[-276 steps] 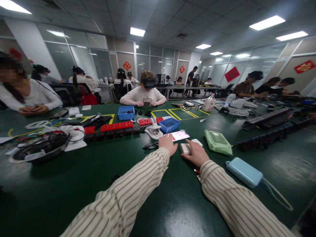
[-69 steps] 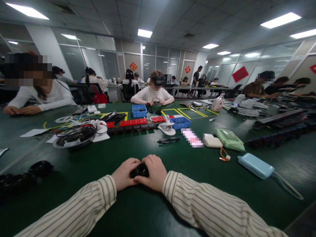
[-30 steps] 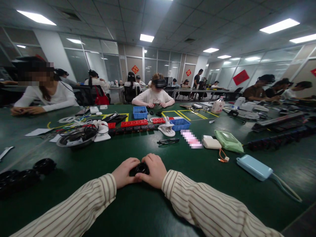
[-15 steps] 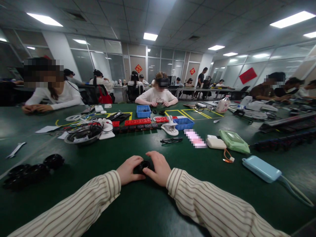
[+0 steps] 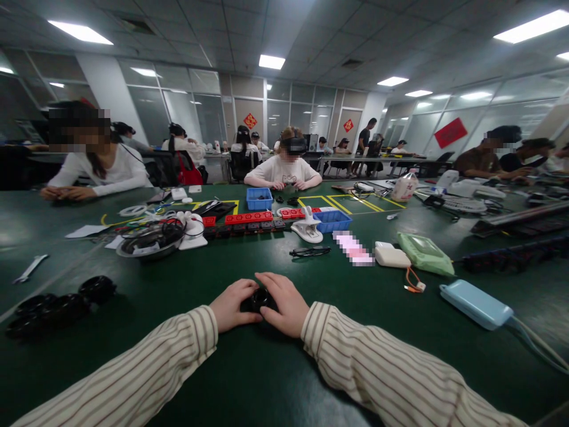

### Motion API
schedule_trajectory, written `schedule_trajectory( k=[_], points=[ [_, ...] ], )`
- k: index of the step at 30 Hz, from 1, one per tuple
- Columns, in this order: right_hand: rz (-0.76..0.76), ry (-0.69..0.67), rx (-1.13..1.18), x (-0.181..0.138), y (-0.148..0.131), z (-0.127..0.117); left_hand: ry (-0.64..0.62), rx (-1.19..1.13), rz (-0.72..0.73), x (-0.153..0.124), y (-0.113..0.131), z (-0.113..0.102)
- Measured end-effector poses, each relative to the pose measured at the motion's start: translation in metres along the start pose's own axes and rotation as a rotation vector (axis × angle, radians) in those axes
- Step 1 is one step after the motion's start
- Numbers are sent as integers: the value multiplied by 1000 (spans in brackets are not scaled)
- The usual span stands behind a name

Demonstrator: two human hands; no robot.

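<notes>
A small round black part rests on the green table right in front of me, held between both hands. My left hand curls against its left side and my right hand wraps over its top and right side. Most of the part is hidden by my fingers. Both arms wear striped sleeves and lie on the table.
Several similar black round parts lie at the left with a wrench. Black glasses, a phone, a white case, a green pouch and a blue power bank lie ahead and right. People sit around the table.
About nine seconds ago my hands were far ahead at the phone and the white case; they have come back near me and closed on the black part. In the last second they barely shift.
</notes>
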State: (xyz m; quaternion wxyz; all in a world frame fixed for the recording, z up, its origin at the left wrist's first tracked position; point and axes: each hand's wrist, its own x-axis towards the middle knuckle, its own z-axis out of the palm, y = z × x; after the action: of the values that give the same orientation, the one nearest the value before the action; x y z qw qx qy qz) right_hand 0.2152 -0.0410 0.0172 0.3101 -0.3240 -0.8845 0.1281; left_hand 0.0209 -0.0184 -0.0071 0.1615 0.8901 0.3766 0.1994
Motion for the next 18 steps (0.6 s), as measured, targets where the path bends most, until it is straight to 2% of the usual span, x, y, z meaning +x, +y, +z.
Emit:
schedule_trajectory(
  k=[3,5,10,12,13,16,18],
  points=[
    [108,76,-28,0,1,2,-5,-2,-21,1,1,-1],
    [141,70,-66,0,-2,6,-8,-9,-18,1,2,-1],
    [-10,-3,-114,3,-8,7,9,-18,-18,0,4,-1],
    [-13,76,-161,7,4,-12,5,-29,-30,-1,6,-3],
    [41,154,-198,8,16,-28,0,-37,-39,-1,7,-4],
    [438,473,-320,11,72,-90,-10,-55,-73,-1,9,-6],
    [664,582,-386,7,118,-129,-15,-59,-91,-1,10,-7]
  ],
)
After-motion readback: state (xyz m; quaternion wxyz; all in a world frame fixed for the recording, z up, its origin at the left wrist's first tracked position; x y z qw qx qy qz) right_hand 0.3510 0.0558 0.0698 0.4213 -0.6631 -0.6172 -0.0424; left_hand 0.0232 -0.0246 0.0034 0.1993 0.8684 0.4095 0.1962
